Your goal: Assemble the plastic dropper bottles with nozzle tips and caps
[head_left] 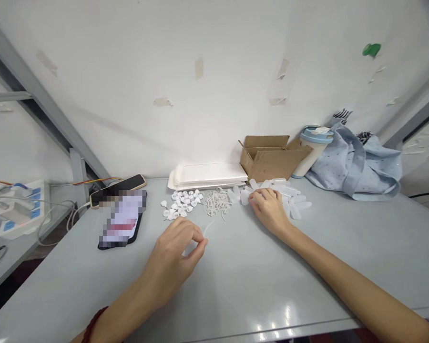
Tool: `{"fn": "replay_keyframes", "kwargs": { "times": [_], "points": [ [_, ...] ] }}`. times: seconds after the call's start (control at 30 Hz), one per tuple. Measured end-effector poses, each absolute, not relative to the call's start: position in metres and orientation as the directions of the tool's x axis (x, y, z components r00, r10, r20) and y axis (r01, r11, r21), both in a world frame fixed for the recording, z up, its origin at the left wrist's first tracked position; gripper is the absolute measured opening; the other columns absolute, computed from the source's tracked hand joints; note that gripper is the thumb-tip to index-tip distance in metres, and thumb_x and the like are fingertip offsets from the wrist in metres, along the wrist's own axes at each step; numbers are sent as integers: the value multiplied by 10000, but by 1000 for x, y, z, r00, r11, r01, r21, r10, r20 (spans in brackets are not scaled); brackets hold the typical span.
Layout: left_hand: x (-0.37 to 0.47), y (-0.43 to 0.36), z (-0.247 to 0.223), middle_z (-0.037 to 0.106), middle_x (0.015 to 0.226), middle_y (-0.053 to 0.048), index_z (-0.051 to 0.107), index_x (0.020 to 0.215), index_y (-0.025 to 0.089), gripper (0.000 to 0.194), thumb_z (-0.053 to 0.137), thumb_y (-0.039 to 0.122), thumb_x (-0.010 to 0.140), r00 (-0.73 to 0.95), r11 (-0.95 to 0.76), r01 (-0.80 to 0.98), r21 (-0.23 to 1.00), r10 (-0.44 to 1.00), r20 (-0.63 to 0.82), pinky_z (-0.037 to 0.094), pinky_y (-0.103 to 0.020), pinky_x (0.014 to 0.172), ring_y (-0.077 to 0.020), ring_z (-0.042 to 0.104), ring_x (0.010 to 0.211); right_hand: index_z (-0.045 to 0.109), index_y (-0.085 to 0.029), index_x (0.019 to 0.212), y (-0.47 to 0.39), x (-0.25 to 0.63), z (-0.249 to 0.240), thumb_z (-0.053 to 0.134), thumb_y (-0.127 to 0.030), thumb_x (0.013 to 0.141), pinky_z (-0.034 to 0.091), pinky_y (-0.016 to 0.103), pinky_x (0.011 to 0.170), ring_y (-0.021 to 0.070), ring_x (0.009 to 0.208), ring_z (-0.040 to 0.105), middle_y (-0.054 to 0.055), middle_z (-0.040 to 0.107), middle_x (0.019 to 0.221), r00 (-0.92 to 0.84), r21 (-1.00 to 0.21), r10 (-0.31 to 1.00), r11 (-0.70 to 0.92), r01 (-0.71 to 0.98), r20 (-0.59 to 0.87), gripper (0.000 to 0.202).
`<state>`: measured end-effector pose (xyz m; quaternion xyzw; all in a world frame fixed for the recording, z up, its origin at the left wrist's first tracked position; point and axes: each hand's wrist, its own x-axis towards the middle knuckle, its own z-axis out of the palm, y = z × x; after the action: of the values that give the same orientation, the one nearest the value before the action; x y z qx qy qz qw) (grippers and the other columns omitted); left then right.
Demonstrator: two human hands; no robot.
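My left hand (pixel 180 255) is closed in a pinch, thumb against forefinger, above the near middle of the table. A thin whitish cord (pixel 209 227) sticks up from between those fingertips. Something pale and translucent shows in the gap behind the thumb; its shape is mostly hidden. Farther right, my right hand (pixel 270 209) lies over a pile of frosted plastic tubes (pixel 295 207). Its fingers are curled down among them, and what the fingertips grip is hidden. Between the hands are a tangle of short off-white cords (pixel 217 202) and a heap of small white caps (pixel 180 205).
White flat boxes (pixel 210 174) lie along the wall, beside an open cardboard box (pixel 275 164). A lidded cup (pixel 312 150) and a light blue cloth bag (pixel 357 166) stand at back right. Two phones, one dark (pixel 123 188), one lit (pixel 125 221), and a power strip (pixel 25 209) are left.
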<state>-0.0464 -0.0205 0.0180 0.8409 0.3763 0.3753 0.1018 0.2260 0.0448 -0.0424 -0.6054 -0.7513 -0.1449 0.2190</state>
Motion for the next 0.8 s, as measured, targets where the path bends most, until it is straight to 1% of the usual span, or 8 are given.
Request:
{"fn": "replay_keyframes", "kwargs": {
  "times": [0.13, 0.23, 0.33, 0.4, 0.47, 0.53, 0.67, 0.8],
  "points": [
    [-47, -21, 17, 594, 707, -7, 493, 713, 204, 161, 486, 112, 844, 423, -675, 568, 471, 730, 537, 455, -269, 598, -162, 537, 730, 568, -175, 873, 46, 228, -40, 450, -134, 812, 394, 461, 835, 292, 932, 556, 123, 649, 919, -96, -185, 839, 228, 956, 536, 139],
    [-48, -21, 17, 598, 715, -10, 508, 717, 206, 142, 495, 136, 840, 375, -628, 607, 487, 766, 522, 447, -266, 578, -170, 542, 735, 520, -191, 903, 33, 219, -30, 487, -191, 810, 459, 393, 769, 253, 899, 586, 98, 634, 924, -72, -388, 848, 314, 867, 525, 99],
    [-49, -18, 17, 608, 713, -7, 529, 712, 210, 123, 514, 163, 824, 298, -561, 658, 503, 807, 510, 442, -265, 561, -174, 554, 723, 497, -212, 957, 4, 196, -14, 538, -267, 829, 508, 320, 692, 207, 872, 619, 63, 615, 952, -147, -733, 918, 384, 562, 367, 145],
    [-49, -17, 17, 615, 707, -3, 542, 716, 210, 104, 525, 170, 810, 266, -534, 673, 512, 821, 506, 442, -263, 553, -172, 563, 710, 506, -213, 990, -18, 178, -6, 554, -272, 841, 522, 307, 719, 170, 828, 639, 55, 602, 1003, -299, -856, 923, 349, 381, 243, 168],
    [-48, -17, 16, 624, 704, 2, 553, 722, 208, 89, 531, 165, 797, 256, -527, 667, 528, 826, 502, 446, -259, 552, -166, 572, 702, 520, -212, 989, -36, 164, -1, 598, -244, 814, 523, 294, 759, 157, 840, 645, 42, 615, 982, -454, -889, 865, 364, 277, 213, 194],
    [-45, -18, 15, 631, 696, 10, 562, 717, 206, 89, 534, 151, 781, 265, -531, 645, 550, 830, 491, 456, -256, 566, -156, 576, 684, 523, -215, 1005, -46, 156, -1, 593, -208, 816, 519, 284, 764, 146, 841, 644, 33, 626, 969, -516, -886, 833, 378, 269, 199, 202],
    [-41, -22, 15, 639, 683, 19, 587, 708, 204, 120, 521, 127, 773, 312, -555, 591, 585, 826, 469, 464, -245, 579, -133, 568, 639, 524, -213, 1014, -47, 155, -6, 584, -183, 816, 511, 245, 667, 146, 862, 634, 34, 626, 972, -491, -866, 845, 394, 308, 211, 209],
    [-40, -25, 16, 645, 688, 22, 601, 717, 205, 134, 522, 120, 785, 329, -572, 553, 607, 818, 472, 461, -233, 573, -125, 567, 630, 533, -205, 1004, -44, 157, -4, 576, -166, 819, 507, 269, 729, 143, 858, 620, 37, 625, 961, -491, -841, 831, 445, 307, 261, 194]
  ]
}}
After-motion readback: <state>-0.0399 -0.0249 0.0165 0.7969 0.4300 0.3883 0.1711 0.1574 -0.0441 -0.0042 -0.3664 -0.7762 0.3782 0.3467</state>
